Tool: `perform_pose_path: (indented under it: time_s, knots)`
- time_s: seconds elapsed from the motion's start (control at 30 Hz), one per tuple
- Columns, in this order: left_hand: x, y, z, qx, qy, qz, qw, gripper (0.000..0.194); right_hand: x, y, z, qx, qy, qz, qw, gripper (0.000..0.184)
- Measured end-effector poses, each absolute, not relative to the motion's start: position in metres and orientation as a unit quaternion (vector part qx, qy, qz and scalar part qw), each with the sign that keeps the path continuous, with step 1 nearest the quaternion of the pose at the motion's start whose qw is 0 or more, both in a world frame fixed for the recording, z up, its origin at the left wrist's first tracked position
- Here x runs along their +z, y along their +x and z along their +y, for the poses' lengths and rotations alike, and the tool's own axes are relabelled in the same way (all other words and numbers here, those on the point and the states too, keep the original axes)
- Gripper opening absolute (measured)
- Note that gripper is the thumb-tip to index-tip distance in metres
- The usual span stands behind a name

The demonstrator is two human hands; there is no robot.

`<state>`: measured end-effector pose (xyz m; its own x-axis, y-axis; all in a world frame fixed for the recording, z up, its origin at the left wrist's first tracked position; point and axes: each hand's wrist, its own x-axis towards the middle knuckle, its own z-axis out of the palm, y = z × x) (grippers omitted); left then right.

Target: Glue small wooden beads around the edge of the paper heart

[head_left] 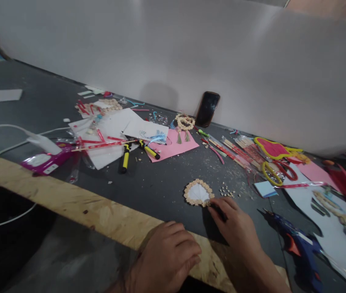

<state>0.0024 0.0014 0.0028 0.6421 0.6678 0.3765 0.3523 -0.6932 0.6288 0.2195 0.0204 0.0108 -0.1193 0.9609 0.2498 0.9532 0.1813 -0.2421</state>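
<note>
A small, roughly heart-shaped white card [198,191] lies flat on the dark table, edged with a beige row of bead-like pieces [188,190]. My right hand [235,221] reaches in from the lower right, its thumb and index finger pinched at the lower right of that edging. Whatever sits between those fingertips is too small to make out. Just beyond the hand is a loose scatter of small pale pieces [226,190]. My left hand [173,254] rests with curled fingers over the table's near edge, apart from the card; nothing shows in it.
A blue glue gun [301,244] lies at right, with white cut paper [319,211] beside it. Yellow-black cutters [125,158], pink paper [176,144] and a purple device [49,158] with a white cable lie leftward. A phone [208,109] leans against the wall.
</note>
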Motion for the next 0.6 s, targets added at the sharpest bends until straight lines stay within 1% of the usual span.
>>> perform_pose_path:
  time_s: [0.23,0.47,0.53,0.6]
  knots:
    - [0.003,0.002,0.001,0.307,0.866,0.298,0.259,0.005,0.014,0.221,0.021,0.027,-0.637,-0.746,0.193,0.022]
    - [0.002,0.002,0.004,0.313,0.864,0.294,0.263,0.005,0.045,0.232,0.0,0.07,-0.636,-0.735,0.225,0.022]
    - [0.002,0.001,0.003,0.316,0.861,0.294,0.268,0.005,0.046,0.227,-0.015,0.112,-0.595,-0.767,0.213,0.029]
    - [0.001,0.002,0.002,0.317,0.859,0.293,0.276,0.006,0.04,0.217,-0.031,0.168,-0.542,-0.801,0.189,0.042]
